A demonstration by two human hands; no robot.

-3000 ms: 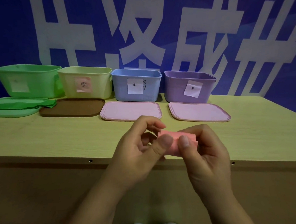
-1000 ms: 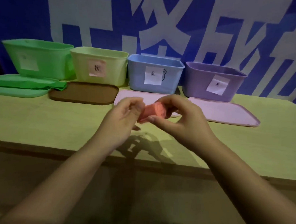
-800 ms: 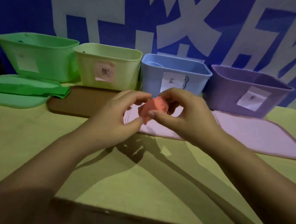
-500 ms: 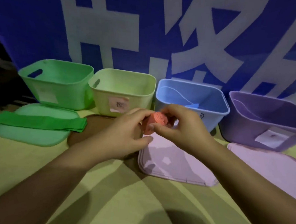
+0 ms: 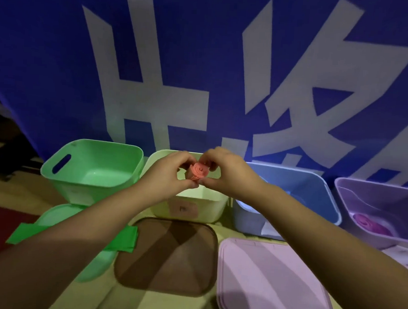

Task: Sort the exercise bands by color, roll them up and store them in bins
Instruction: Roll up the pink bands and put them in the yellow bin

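i see my left hand (image 5: 167, 173) and right hand (image 5: 225, 173) both pinching the rolled pink band (image 5: 198, 171) above the yellow bin (image 5: 210, 202); the bin's label is too blurred to read.

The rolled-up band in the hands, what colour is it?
Salmon pink; the rolled band shows its spiral end in the head view, over the yellow bin.
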